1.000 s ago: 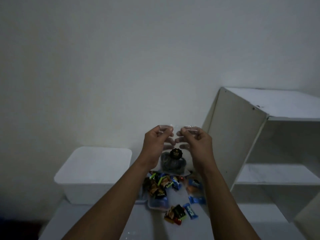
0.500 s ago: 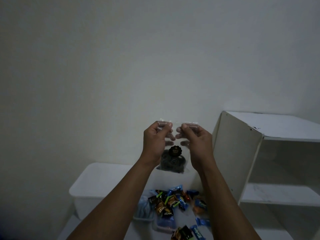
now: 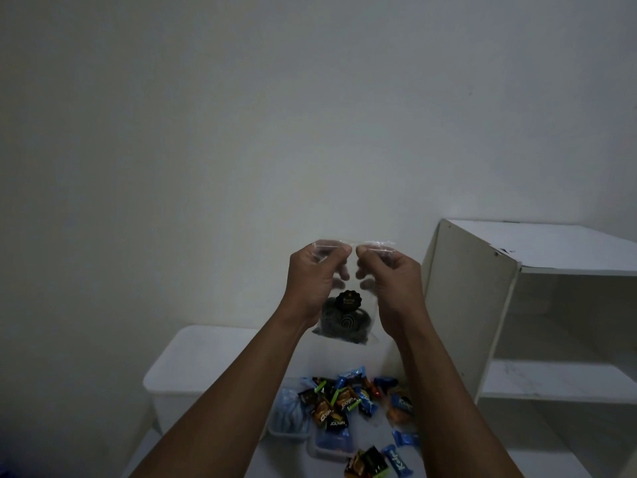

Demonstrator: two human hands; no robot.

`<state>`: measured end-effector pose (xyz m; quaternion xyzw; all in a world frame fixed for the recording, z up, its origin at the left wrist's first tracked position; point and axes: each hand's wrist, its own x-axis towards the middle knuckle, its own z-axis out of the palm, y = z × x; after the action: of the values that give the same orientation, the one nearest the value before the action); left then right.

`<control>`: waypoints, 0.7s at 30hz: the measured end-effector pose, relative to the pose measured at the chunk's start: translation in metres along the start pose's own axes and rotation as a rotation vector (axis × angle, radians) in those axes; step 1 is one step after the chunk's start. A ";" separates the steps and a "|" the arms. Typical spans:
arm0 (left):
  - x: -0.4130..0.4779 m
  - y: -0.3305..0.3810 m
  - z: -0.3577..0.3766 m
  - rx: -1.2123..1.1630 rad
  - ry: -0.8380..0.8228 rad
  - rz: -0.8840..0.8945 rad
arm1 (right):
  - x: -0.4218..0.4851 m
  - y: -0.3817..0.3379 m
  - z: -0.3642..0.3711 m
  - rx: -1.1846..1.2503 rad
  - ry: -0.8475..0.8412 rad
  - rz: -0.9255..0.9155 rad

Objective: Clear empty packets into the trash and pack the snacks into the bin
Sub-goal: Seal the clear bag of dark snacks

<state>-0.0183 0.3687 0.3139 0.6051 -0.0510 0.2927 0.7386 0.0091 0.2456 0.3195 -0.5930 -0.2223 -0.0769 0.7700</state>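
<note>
I hold a clear plastic bag (image 3: 346, 322) up in front of the wall; dark round snacks sit in its bottom under a black label. My left hand (image 3: 315, 277) pinches the bag's top left edge and my right hand (image 3: 391, 274) pinches the top right edge, thumbs nearly touching. Below, a pile of small wrapped snacks (image 3: 344, 400) in black, orange, blue and green lies on the white table (image 3: 275, 460). A white lidded bin (image 3: 196, 363) stands at the left behind my left forearm.
A white open shelf unit (image 3: 537, 305) stands at the right, close to my right arm. Clear blue-tinted containers (image 3: 291, 415) lie under the snack pile. More wrapped snacks (image 3: 375, 462) rest near the bottom edge. A plain wall fills the background.
The view has tilted up, so the table, bin and shelf sit lower in frame. Both hands still pinch the bag's top edge in much the same pose.
</note>
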 end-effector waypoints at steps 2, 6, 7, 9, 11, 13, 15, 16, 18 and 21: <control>-0.001 -0.002 0.000 0.020 0.010 0.016 | -0.001 0.002 0.003 -0.032 0.039 -0.023; -0.003 0.000 -0.001 -0.024 -0.019 -0.023 | -0.001 0.003 0.006 -0.063 0.065 -0.049; -0.003 0.001 -0.002 -0.040 -0.029 -0.037 | -0.001 0.002 0.006 -0.066 0.049 -0.049; -0.003 0.003 -0.003 -0.048 -0.037 -0.048 | -0.001 0.002 0.005 -0.072 0.017 -0.050; -0.003 0.004 -0.004 -0.035 -0.030 -0.039 | -0.002 0.002 0.006 -0.062 -0.009 -0.050; -0.002 0.004 -0.005 -0.004 -0.002 -0.020 | -0.004 0.003 0.009 -0.004 -0.014 -0.038; -0.001 0.003 -0.006 0.012 0.020 -0.007 | -0.005 0.005 0.013 0.060 0.027 -0.022; -0.001 0.003 -0.006 0.008 0.023 -0.006 | -0.006 0.006 0.014 0.071 0.055 -0.022; -0.002 0.002 -0.006 -0.015 0.017 -0.014 | -0.005 0.008 0.016 0.050 0.090 -0.036; -0.004 0.004 -0.006 -0.110 0.016 -0.043 | -0.001 0.007 0.015 0.036 0.111 -0.046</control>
<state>-0.0249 0.3728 0.3138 0.5623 -0.0482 0.2783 0.7772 0.0067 0.2618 0.3158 -0.5687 -0.1941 -0.1234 0.7897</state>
